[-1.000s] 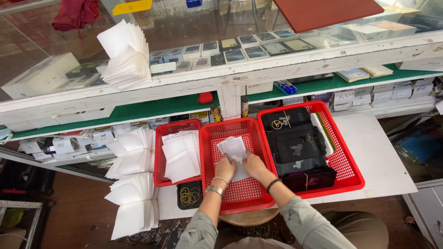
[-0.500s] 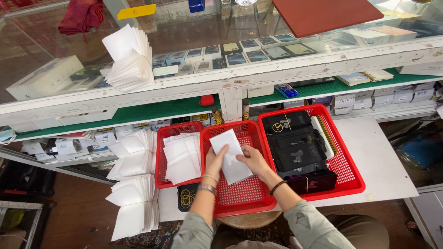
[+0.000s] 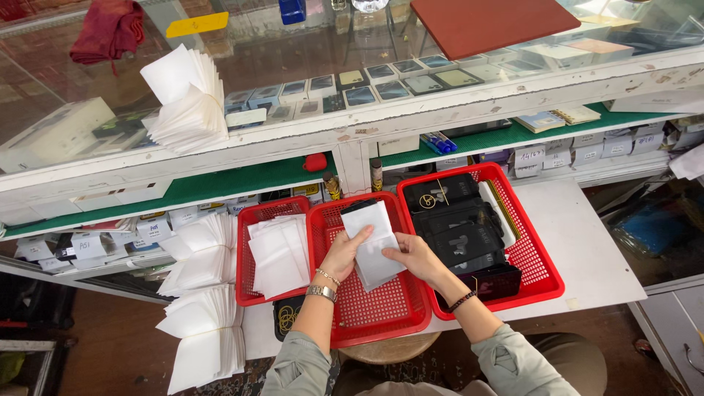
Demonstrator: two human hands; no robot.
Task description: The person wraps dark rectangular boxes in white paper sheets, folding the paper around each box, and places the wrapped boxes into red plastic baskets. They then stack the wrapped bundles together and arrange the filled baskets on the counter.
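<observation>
Both my hands hold a white paper sleeve (image 3: 372,242) above the middle red basket (image 3: 381,323). My left hand (image 3: 345,253) grips its left edge, thumb on top. My right hand (image 3: 414,257) pinches its right side. A dark edge shows at the sleeve's top end. The left red basket (image 3: 246,282) holds a stack of white sleeves (image 3: 277,253). The right red basket (image 3: 539,275) holds several black pouches (image 3: 458,227).
Fanned stacks of white sleeves lie at the left (image 3: 202,293) and on the glass counter (image 3: 187,99). A white table (image 3: 587,249) bears the baskets. Small boxes (image 3: 381,81) fill the glass case. A green shelf (image 3: 220,187) runs behind. A stool (image 3: 389,348) sits below.
My hands lifted the white sleeve up out of the middle basket and now hold it higher, tilted, with a dark edge showing at its top.
</observation>
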